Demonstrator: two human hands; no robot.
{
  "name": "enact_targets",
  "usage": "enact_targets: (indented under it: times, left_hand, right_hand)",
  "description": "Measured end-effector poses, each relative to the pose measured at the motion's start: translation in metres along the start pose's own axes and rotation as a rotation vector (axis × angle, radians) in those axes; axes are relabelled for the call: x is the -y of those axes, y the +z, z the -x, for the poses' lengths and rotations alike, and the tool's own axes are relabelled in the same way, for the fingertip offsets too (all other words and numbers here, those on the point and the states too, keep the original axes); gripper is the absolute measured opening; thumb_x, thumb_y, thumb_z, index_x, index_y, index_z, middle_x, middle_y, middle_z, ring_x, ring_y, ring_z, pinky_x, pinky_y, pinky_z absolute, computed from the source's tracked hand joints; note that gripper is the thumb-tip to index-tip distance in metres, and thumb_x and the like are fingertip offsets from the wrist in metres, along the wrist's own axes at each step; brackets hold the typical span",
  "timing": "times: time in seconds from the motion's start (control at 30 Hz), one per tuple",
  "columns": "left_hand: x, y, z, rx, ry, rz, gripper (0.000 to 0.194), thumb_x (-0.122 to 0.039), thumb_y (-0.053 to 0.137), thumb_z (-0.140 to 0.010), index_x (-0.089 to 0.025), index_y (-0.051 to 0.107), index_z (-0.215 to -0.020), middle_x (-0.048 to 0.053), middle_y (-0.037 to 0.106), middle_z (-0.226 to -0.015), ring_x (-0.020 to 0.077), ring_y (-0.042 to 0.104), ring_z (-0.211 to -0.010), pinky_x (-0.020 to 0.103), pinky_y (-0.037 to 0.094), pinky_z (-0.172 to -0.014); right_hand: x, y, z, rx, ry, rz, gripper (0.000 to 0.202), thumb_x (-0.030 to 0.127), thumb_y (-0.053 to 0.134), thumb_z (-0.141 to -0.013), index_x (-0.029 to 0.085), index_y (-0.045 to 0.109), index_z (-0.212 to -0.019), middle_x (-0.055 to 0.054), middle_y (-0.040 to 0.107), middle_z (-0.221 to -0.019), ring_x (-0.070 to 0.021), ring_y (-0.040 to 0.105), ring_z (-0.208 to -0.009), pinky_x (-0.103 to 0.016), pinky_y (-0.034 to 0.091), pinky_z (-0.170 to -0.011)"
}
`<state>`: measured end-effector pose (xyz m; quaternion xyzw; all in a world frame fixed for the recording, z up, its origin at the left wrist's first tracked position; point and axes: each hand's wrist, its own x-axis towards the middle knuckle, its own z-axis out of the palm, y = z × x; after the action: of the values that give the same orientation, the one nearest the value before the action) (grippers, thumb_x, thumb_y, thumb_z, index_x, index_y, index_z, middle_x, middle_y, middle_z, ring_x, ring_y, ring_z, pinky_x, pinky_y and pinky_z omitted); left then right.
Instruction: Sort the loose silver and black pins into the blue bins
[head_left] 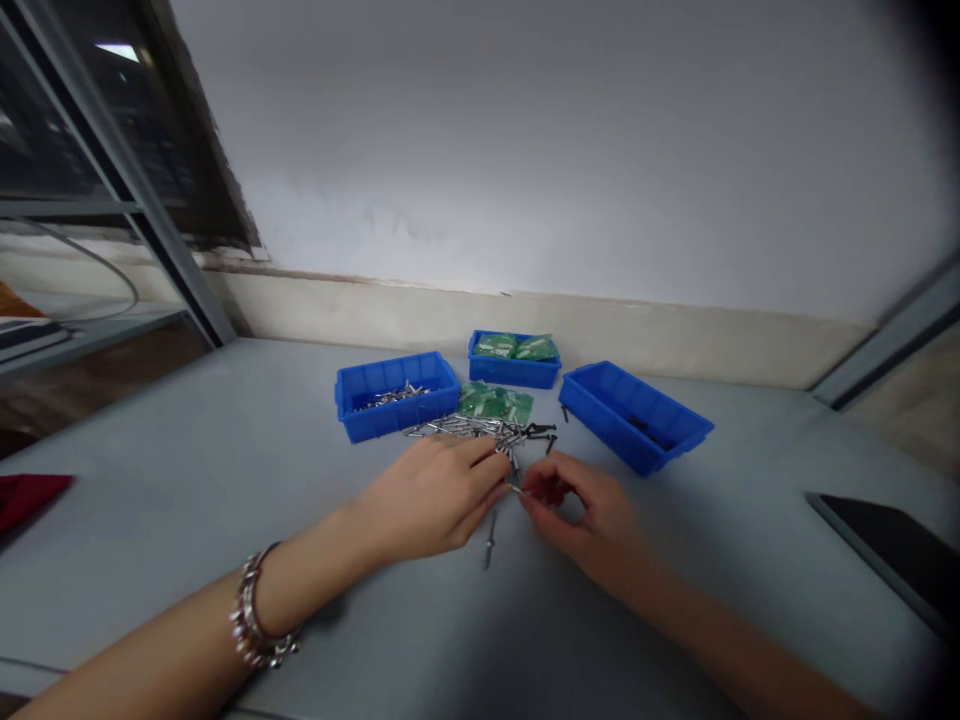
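Note:
My left hand point(442, 492) and my right hand point(581, 505) meet at the near edge of a loose pile of silver blind rivets point(457, 426). A small silver rivet point(516, 488) spans the gap between their fingertips. My right hand pinches one end of it with thumb and forefinger. The left fingers are closed together at its other end; what else they hold is hidden. Just below, a single rivet point(490, 540) lies on the table. Several black screw-like pieces point(541, 430) lie at the pile's right side.
The left blue bin point(356, 425) holds silver rivets. Green packets point(495, 403) lie behind the pile, with more in the rear blue bin point(517, 372). Dark pieces sit in the right blue bin point(611, 425). A dark flat tablet-like object point(889, 550) lies at right, red material point(30, 498) at left.

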<state>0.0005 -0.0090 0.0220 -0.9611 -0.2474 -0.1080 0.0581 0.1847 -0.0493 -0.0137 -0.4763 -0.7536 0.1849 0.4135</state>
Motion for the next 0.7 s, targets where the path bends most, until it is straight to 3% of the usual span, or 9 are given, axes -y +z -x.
enact_targets:
  times: [0.7]
  left_hand:
    - [-0.0006,-0.0013,-0.0014,-0.045,-0.01,0.032,0.027,-0.026,0.029,-0.092,-0.015,0.052,-0.083,0.005,0.055,-0.079,0.0151,0.05,-0.065,0.027,0.038,-0.055]
  right_hand:
    - [0.001,0.0004,0.0,-0.034,-0.029,0.032,0.008,0.015,0.052,-0.071,0.022,0.05,-0.072,0.003,0.053,-0.062,-0.0127,0.049,-0.056,-0.024,0.041,-0.052]
